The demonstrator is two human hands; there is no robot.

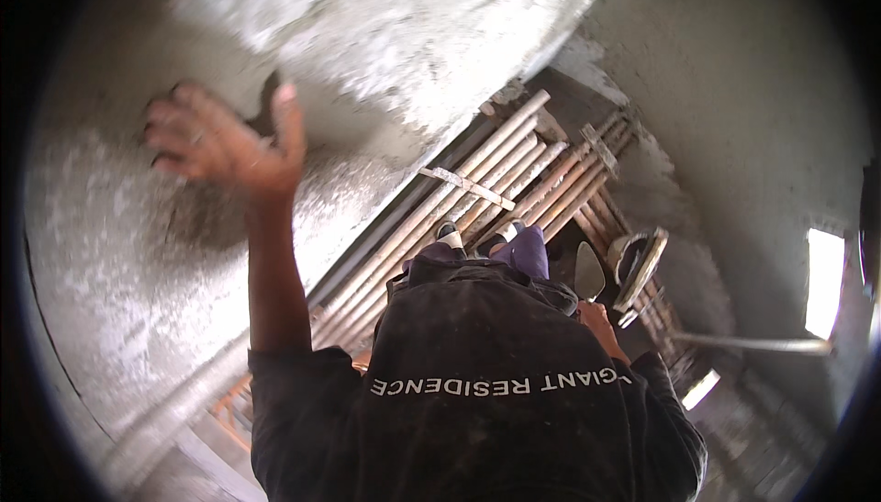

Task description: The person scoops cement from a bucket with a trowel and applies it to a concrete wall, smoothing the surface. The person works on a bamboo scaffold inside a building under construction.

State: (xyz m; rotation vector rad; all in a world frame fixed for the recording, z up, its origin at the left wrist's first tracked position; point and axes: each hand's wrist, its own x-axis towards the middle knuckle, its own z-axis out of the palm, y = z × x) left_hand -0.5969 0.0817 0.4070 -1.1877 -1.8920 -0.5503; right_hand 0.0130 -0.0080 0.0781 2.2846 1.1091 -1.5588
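Observation:
My left hand (220, 139) is raised at the plastered wall (340, 61), fingers and thumb spread; whether the palm touches the surface I cannot tell. Low at my right side, my right hand (601, 326) is closed round the handle of a pointed trowel (589, 273). The trowel's grey blade points away from me. Just right of it stands a round bucket (630, 259), partly covered by a wooden board (644, 271), perhaps a float. Most of the trowel's handle is hidden in my grip.
My feet (450, 234) stand on a platform of wooden poles (486, 185) with gaps between them. A short crosspiece (468, 187) lies across the poles. A second grey wall (734, 107) rises at the right, with a bright opening (824, 284). A pole (752, 344) juts out at the lower right.

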